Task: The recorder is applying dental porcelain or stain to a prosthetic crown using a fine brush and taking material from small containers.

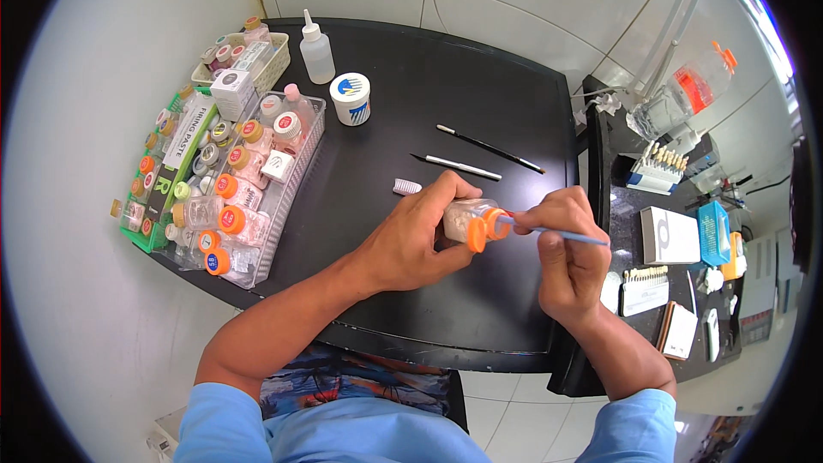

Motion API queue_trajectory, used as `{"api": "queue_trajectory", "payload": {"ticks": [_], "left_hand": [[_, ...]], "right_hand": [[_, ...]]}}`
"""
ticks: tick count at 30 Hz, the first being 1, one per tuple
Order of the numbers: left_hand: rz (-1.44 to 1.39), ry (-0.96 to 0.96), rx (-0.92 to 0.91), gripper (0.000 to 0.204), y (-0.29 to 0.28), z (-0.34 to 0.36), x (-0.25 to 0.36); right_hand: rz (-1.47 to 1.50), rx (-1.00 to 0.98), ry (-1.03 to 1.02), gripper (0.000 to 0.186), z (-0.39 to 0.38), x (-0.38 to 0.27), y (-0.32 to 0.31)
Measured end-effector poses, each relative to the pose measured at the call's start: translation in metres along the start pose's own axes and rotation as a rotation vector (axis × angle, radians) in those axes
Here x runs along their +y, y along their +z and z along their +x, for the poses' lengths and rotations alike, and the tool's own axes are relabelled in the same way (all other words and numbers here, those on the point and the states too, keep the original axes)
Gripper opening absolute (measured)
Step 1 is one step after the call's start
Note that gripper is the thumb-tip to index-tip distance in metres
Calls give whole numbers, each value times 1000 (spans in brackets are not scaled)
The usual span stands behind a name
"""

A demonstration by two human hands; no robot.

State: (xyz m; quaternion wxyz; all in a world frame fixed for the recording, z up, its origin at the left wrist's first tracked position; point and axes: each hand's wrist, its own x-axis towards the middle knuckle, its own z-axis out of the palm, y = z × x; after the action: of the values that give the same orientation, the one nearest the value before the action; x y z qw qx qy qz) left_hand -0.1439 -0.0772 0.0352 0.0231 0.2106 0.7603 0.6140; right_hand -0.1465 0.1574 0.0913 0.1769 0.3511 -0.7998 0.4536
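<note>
- Small clear bottle (465,219), orange cap (480,230): judged light, rigid, smooth-walled and likely slippery; best gripped round the body, clear of the neck.
- Appearance: transparent, pale powdery contents, tipped on its side with the cap toward the person's right.
- Location: held above the black table (446,86), near its front edge.
- Left hand (411,240): fingers curled about the bottle's body.
- Right hand (567,249): pinching a thin blue-handled tool (557,234), its tip at the cap.
- Nearby: clear tray (296,180) of similar orange-capped bottles, far left.
</note>
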Motion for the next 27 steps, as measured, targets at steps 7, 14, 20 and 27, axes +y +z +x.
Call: {"api": "queue_trajectory", "payload": {"ticks": [7, 14, 20, 27], "left_hand": [[24, 200, 9, 51, 2, 3, -6], [-82, -3, -39, 53, -2, 0, 2], [-2, -62, 3, 63, 0, 0, 0], [21, -20, 25, 57, 0, 1, 3]], "right_hand": [[39, -32, -20, 16, 1, -1, 1], [-34, 13, -108, 13, 4, -2, 1], [-92, -69, -155, 13, 4, -7, -4], [-16, -91, -72, 16, 3, -3, -1]]}}
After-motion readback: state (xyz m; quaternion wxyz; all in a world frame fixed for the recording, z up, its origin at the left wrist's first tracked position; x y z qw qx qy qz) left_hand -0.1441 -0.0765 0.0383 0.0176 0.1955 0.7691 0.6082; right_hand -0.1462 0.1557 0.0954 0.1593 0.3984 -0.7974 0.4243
